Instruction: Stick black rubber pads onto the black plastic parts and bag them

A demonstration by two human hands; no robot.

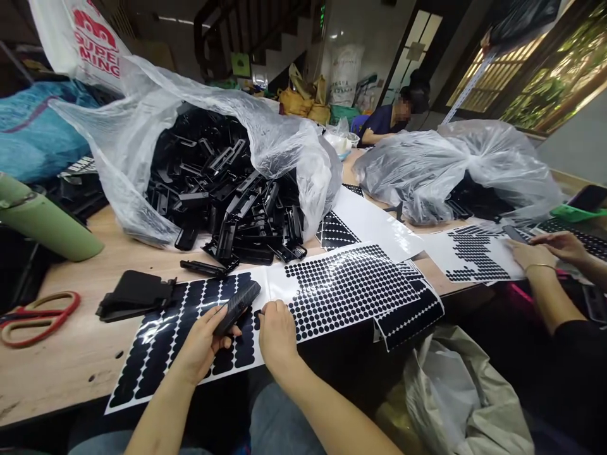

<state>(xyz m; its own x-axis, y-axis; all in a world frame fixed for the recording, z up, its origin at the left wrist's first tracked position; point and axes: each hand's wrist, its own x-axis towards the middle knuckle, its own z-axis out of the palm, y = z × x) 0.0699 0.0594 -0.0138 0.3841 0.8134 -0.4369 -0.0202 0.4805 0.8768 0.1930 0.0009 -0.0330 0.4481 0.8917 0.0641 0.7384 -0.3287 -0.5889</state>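
My left hand (203, 341) is closed around a black plastic part (239, 306) with a carbon-fibre-like pattern, held tilted above a sticker sheet (161, 341) with rows of large black shapes. Just to its right, my right hand (277, 328) pinches what looks like a small black sticker (259, 314), mostly hidden by the fingertips. Beside that hand lies a second sheet, covered in small black dot stickers (341, 284). Behind both hands, many black plastic parts (222, 183) spill from a clear plastic bag (128, 189).
Red-handled scissors (40, 319), a flat black piece (137, 294) and a green cylinder (52, 224) occupy the left. A co-worker's hands (535, 253) handle another sheet (474, 253) at the right. A second plastic bag (417, 170) stands behind. Another person (389, 120) sits farther back.
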